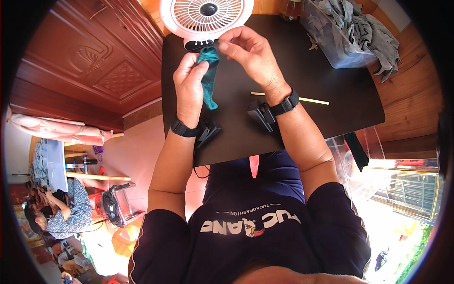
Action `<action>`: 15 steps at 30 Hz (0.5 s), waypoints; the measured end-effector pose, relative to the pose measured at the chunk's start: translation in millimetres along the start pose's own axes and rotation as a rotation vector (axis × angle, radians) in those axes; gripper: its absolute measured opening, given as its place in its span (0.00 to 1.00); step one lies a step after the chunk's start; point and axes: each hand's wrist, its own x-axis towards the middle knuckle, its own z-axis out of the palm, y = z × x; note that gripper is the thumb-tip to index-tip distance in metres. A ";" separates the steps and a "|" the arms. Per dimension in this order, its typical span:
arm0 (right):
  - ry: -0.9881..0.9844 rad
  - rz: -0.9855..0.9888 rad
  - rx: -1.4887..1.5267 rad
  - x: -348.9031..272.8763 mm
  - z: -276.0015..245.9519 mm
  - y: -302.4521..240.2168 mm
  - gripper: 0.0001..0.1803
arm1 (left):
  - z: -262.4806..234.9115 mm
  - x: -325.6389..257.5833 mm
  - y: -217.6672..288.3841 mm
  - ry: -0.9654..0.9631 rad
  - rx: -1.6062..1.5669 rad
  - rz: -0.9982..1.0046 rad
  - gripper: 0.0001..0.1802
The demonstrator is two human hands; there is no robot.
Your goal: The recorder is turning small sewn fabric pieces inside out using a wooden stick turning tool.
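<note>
My left hand is closed on a narrow teal-green velvety cloth piece, pinching it near its top between thumb and fingers. The cloth's lower end hangs down over the dark table. Just right of the cloth's top, my right hand is raised with thumb and fingertips drawn together. Whatever those fingertips hold, if anything, is too small to make out. A thin pale yellow stick lies on the table, passing behind my right wrist. Each wrist wears a black strap with a small black device.
A white fan stands at the table's far edge. At the far right, a clear plastic bin overflows with grey cloth pieces. A dark cloth strip hangs off the right side. Another person sits at the left.
</note>
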 end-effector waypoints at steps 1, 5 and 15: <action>-0.078 0.018 0.010 -3.0 3.8 -4.1 0.09 | 0.8 -0.7 -1.9 0.005 0.064 0.036 0.04; -0.130 0.124 -0.217 -7.2 9.7 -1.0 0.08 | 5.1 -2.3 -3.2 0.025 0.260 0.123 0.03; 0.186 0.042 0.225 8.6 -19.1 8.4 0.05 | 3.6 2.3 -5.2 -0.051 -0.031 -0.035 0.06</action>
